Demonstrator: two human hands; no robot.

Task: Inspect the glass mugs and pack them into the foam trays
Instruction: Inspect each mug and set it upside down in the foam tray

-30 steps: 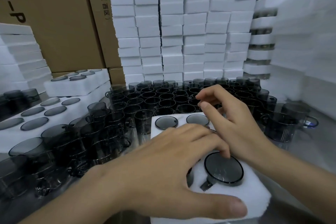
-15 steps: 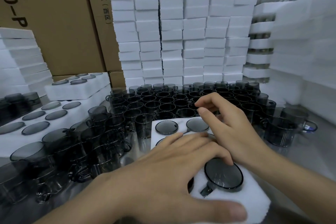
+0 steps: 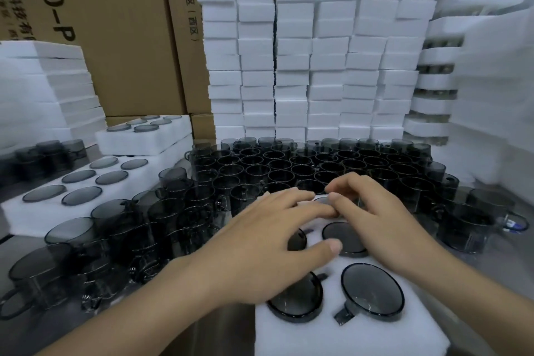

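Filled foam trays (image 3: 86, 199) line the counter's (image 3: 497, 283) left edge, with loose glass mugs (image 3: 289, 165) packed close beside them. The left hand (image 3: 260, 246) lies flat, its grip slack, on the near foam tray (image 3: 346, 335) of packed mugs (image 3: 372, 292). The right hand (image 3: 375, 220) curls over the far row, and I cannot tell its grip.
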